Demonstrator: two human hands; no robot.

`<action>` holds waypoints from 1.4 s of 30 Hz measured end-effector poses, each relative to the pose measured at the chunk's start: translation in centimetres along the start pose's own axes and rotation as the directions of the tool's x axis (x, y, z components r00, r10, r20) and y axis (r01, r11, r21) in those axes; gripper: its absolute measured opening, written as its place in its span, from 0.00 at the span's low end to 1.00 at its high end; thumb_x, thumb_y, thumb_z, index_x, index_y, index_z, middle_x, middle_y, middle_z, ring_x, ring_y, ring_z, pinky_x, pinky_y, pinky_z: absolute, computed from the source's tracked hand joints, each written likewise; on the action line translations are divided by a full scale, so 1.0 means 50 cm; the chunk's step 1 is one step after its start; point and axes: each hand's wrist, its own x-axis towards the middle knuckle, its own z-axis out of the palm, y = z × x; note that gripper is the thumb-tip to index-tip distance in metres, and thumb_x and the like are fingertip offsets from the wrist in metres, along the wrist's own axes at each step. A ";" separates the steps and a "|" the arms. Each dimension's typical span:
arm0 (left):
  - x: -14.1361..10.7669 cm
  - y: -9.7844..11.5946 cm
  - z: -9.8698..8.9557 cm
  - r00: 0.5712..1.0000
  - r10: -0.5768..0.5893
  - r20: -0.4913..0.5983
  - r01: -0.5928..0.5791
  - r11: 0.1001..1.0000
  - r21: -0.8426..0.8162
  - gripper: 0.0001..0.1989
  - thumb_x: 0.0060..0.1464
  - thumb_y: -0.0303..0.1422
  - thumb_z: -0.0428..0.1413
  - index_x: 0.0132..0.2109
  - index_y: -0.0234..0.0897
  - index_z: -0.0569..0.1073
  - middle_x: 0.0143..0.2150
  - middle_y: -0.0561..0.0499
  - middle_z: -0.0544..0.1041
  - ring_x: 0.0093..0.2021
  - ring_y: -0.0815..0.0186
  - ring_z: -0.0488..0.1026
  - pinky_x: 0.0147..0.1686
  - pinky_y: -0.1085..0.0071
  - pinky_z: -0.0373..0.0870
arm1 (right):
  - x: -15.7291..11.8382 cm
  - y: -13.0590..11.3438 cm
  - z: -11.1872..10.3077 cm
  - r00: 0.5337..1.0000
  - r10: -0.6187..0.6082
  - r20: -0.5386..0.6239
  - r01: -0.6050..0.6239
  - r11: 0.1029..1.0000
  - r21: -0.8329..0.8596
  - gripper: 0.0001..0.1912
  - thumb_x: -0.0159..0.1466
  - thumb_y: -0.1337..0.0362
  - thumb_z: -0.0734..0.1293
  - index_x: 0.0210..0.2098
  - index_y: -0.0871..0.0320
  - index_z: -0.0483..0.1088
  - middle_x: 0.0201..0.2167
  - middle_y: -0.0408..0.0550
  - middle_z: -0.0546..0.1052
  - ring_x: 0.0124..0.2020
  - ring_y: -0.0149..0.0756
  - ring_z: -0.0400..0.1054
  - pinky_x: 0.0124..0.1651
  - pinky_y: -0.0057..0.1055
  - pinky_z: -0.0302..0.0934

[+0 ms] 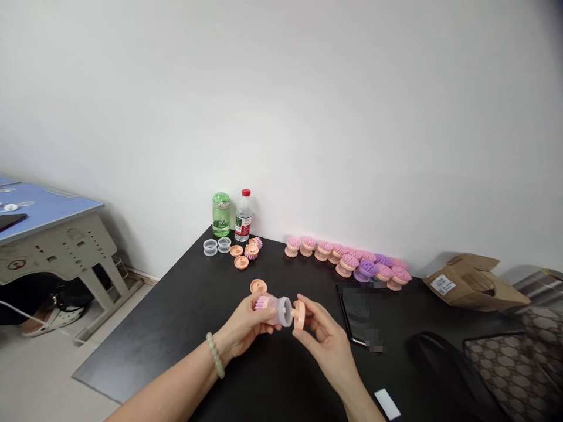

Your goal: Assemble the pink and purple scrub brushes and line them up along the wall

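Two bare hands over a black tabletop [158, 334], nearly touching, both closed on the same little brush assembly. Left hand [241, 325] wrapped around a frosted clear sleeve [281, 311], pink bristles [263, 302] poking out of the sleeve's left end, right beside the thumb. Right hand [325, 340] pinching a round peach cap [299, 315] between thumb and fingers, cap standing upright against the sleeve's right end, no gap visible from this angle. Pale green bead bracelet [215, 354] on the left wrist.

One loose peach disc [258, 286] lying just past the left hand. Further back, by the wall: two clear rings [210, 247], two peach discs [236, 250], two small pink brushes [251, 252]. Off to the right, a tight bunch of pink and purple brushes [347, 262] along the wall, roughly a dozen, a few of them purple, exact count tough with all the overlap.

Also one green bottle [221, 214] and one water bottle [243, 215] with a red cap, label too small to read. Black phone [358, 313] right of the hands, partly pixelated. Brown parcel [475, 284] at the far right, white label on it, writing unreadable. Blue desk [44, 205] off to the left.
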 end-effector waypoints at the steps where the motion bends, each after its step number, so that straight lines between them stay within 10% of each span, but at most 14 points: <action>1: 0.000 0.001 0.000 1.000 -0.003 0.008 0.003 1.000 -0.007 0.26 0.42 0.42 0.72 0.41 0.30 0.73 0.31 0.49 0.77 0.28 0.70 0.75 0.26 0.78 0.66 | -0.001 0.000 0.000 1.000 -0.015 -0.001 0.014 1.000 -0.016 0.26 0.58 0.62 0.75 0.56 0.50 0.74 0.52 0.53 0.75 0.43 0.42 0.77 0.46 0.36 0.74; 17: -0.005 0.003 0.009 1.000 0.029 -0.005 -0.028 0.990 0.137 0.26 0.39 0.43 0.73 0.35 0.34 0.68 0.26 0.55 0.72 0.24 0.74 0.68 0.22 0.79 0.64 | -0.007 -0.013 0.011 0.932 -0.355 0.069 0.353 0.851 -0.390 0.25 0.63 0.57 0.73 0.59 0.49 0.72 0.46 0.51 0.78 0.37 0.39 0.76 0.43 0.34 0.74; 30: 0.001 -0.019 0.000 0.973 -0.228 0.030 0.223 0.967 0.123 0.31 0.45 0.60 0.61 0.29 0.34 0.67 0.20 0.52 0.72 0.15 0.76 0.63 0.14 0.80 0.44 | -0.003 -0.020 0.006 0.755 -0.575 0.316 0.654 0.626 -0.424 0.26 0.68 0.77 0.61 0.61 0.51 0.68 0.52 0.55 0.75 0.52 0.43 0.70 0.51 0.41 0.72; 42: -0.008 -0.012 -0.015 0.970 0.207 0.128 -0.239 0.906 0.348 0.28 0.40 0.40 0.73 0.44 0.37 0.70 0.36 0.56 0.70 0.32 0.72 0.65 0.33 0.76 0.62 | -0.013 -0.016 0.025 0.991 -0.052 0.123 0.086 0.953 -0.290 0.14 0.67 0.52 0.65 0.38 0.57 0.72 0.29 0.45 0.75 0.23 0.32 0.70 0.26 0.27 0.67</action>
